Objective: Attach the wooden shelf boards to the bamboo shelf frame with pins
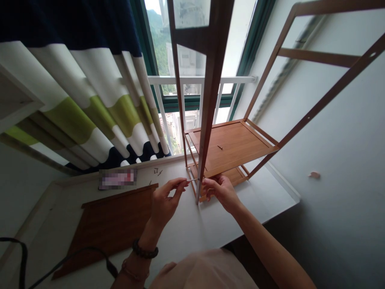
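A brown wooden shelf rack [230, 148] stands upright on the white surface, with one of its posts rising close in front of me. My left hand [168, 198], at the left of that post, pinches a thin metal rod that looks like a hex key [192, 180]. Its tip meets the post at about shelf height. On the other side, my right hand [222, 192] is closed at the shelf's near corner, fingers curled against the wood by the post. Its fingertips are partly hidden. A single screw [219, 147] lies on the upper shelf board.
A loose brown wooden panel [117, 220] lies at the left on the white ledge [210, 228]. Several small screws [158, 171] and a blurred pink packet [117, 179] lie behind it. Striped curtains [99, 108], a white railing [216, 80] and a window stand beyond. A black cable [75, 251] crosses the lower left.
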A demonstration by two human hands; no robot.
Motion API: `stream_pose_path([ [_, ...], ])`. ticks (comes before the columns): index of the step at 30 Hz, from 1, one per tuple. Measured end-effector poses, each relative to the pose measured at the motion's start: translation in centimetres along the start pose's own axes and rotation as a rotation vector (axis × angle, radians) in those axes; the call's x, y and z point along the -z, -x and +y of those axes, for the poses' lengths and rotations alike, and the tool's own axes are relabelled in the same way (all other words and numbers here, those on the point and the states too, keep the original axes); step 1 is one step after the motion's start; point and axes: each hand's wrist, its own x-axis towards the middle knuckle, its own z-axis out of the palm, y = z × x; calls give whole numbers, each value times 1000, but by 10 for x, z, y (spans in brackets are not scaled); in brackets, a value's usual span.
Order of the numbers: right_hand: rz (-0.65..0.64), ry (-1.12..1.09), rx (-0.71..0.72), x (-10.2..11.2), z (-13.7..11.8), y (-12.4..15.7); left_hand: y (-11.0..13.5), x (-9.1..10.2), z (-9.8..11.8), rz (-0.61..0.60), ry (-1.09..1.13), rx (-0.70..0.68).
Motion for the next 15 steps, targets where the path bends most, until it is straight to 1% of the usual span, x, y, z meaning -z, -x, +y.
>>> stream_pose_path([
  [6,40,-77,19,-7,-1,1,-1,-2,5,17,78,51],
  [10,84,-138,14,-12,-1,1,0,-7,9,-14,91,61],
  [13,115,-124,9,-12,1,0,0,-9,11,5,82,39],
  [15,118,-116,10,-12,1,0,0,-9,12,19,21,-11],
])
